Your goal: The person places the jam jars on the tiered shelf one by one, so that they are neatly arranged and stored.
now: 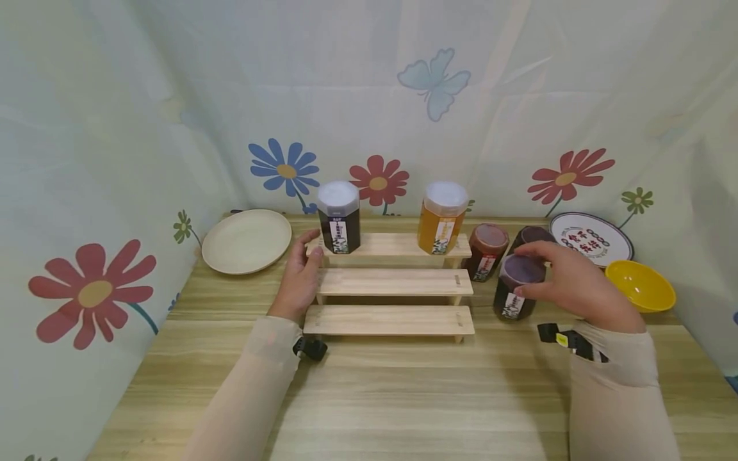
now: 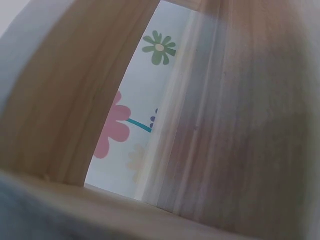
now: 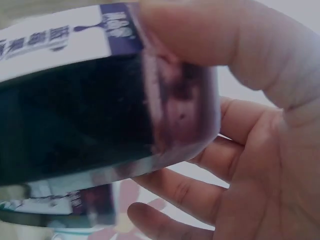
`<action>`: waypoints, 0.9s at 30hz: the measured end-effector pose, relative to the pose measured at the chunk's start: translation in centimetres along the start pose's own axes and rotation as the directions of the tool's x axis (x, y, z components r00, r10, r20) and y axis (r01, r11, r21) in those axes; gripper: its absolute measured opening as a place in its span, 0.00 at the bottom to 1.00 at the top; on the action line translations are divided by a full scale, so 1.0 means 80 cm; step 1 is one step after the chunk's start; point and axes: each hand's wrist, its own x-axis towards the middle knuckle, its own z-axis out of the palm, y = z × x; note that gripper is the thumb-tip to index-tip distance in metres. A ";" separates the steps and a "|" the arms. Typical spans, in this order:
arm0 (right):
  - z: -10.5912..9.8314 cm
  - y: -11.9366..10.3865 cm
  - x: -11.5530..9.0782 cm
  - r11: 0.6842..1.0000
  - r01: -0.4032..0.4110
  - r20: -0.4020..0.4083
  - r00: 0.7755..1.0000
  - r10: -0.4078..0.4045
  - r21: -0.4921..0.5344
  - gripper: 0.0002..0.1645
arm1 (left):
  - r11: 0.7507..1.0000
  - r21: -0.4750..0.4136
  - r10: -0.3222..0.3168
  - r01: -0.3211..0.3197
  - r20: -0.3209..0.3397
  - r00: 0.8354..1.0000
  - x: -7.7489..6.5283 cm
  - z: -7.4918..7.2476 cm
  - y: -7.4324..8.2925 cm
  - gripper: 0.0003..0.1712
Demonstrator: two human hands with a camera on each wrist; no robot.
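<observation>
My right hand [image 1: 582,282] holds a dark jam jar [image 1: 516,291] by its purplish lid, thumb in front and fingers behind. In the right wrist view this jar [image 3: 75,120] lies close to the camera, its white label partly showing. At the left end of a three-step wooden rack [image 1: 392,282], my left hand [image 1: 296,278] grips the top step, thumb at the front. On that top step stand a dark jar with a whitish lid [image 1: 339,218] at the left and an amber jar [image 1: 442,218] at the right. Pale wood fills the left wrist view.
Right of the rack stand a red-brown jar [image 1: 487,253] and another dark jar [image 1: 533,235], partly behind my right hand. Farther right are a patterned white plate [image 1: 619,246] and a yellow bowl [image 1: 640,288]. A cream plate [image 1: 246,242] sits at the back left, before a flowered curtain [image 1: 369,96].
</observation>
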 end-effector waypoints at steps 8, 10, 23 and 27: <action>-0.010 -0.028 -0.024 0.986 0.135 -0.136 0.983 -0.121 0.097 0.40 | 1.000 -0.001 0.002 -0.002 0.004 1.000 0.000 0.000 0.001 0.27; -0.008 -0.034 -0.027 0.977 0.174 -0.178 0.972 -0.151 0.121 0.39 | 1.000 0.001 0.002 -0.002 0.002 1.000 0.000 0.000 0.002 0.27; 0.024 -0.060 -0.011 0.934 0.236 -0.304 0.941 -0.151 0.267 0.39 | 1.000 -0.001 0.006 -0.006 -0.002 1.000 0.000 0.000 0.001 0.26; 0.037 -0.064 -0.001 0.918 0.260 -0.338 0.929 -0.152 0.300 0.39 | 1.000 0.004 0.001 -0.001 -0.004 1.000 -0.001 0.000 0.002 0.26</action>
